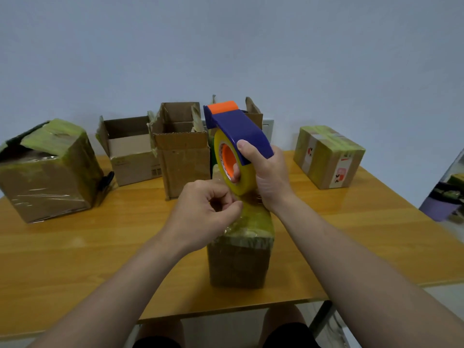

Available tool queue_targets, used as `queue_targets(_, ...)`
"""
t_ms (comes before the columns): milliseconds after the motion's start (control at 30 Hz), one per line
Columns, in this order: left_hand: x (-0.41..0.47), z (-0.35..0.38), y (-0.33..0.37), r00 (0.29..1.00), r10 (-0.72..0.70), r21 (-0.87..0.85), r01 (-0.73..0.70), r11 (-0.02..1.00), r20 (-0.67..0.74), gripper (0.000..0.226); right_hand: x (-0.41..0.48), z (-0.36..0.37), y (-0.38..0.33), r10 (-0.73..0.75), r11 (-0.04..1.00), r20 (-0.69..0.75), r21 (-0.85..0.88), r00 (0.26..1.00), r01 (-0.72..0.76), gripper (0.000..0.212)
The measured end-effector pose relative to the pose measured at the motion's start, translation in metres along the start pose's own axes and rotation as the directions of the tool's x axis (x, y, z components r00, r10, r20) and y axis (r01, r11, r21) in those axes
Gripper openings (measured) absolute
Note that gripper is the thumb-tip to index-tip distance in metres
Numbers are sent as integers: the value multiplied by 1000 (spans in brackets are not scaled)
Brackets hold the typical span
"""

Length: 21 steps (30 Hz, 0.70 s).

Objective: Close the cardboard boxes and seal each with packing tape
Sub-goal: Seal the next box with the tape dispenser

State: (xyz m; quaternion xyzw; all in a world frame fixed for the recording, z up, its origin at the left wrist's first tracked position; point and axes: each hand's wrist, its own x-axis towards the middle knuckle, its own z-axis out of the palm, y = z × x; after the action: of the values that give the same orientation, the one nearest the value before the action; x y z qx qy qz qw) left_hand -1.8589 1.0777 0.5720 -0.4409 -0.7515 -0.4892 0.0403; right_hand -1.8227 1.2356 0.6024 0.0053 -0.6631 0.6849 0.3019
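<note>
A small closed cardboard box (239, 259) stands near the table's front edge, its top covered in yellowish tape. My right hand (263, 174) grips a blue and orange tape dispenser (236, 126) with a yellow tape roll (238, 177), held just above the box's far end. My left hand (203, 209) pinches the loose tape end below the roll, over the box top. Behind stand an open tall box (183, 156), an open low box (130, 151) and another open box (253, 114) partly hidden by the dispenser.
A taped box (47, 172) sits at the far left and a taped box (326, 156) with labels at the far right of the wooden table (100, 247). A dark object (106, 179) lies beside the left box. My knees show under the front edge.
</note>
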Motion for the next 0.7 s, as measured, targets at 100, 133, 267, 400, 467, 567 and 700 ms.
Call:
queue_targets(100, -4, 4, 9, 997, 67, 57, -70, 996, 47, 36, 2, 0, 2, 13, 1000, 16, 11, 1000, -13, 11)
queue_targets(133, -5, 6, 12, 992, 96, 112, -104, 988, 78, 38, 2, -1, 2, 17, 1000, 15, 6, 1000, -17, 11)
queue_targets(267, -5, 16, 17, 969, 195, 384, -238, 892, 148, 53, 6, -1, 6, 26, 999, 6, -39, 1000, -26, 14)
queue_targets(400, 1, 20, 10, 943, 297, 491, -332, 806, 151, 59, 8, 1, 6, 54, 996, -13, -66, 998, -54, 26)
queue_targets(467, -1, 24, 3, 912, 385, 511, -399, 762, 138, 59, 8, 1, 7, 40, 997, -38, -69, 998, -43, 28)
queue_targets(567, -6, 32, -3, 879, 467, 528, -444, 724, 98, 58, 6, 2, 11, 11, 998, -35, -63, 999, -13, 28)
queue_targets(700, -9, 25, -11, 916, 397, 412, -382, 827, 55, 61, 4, 3, 14, -29, 999, -27, -43, 999, 28, 24)
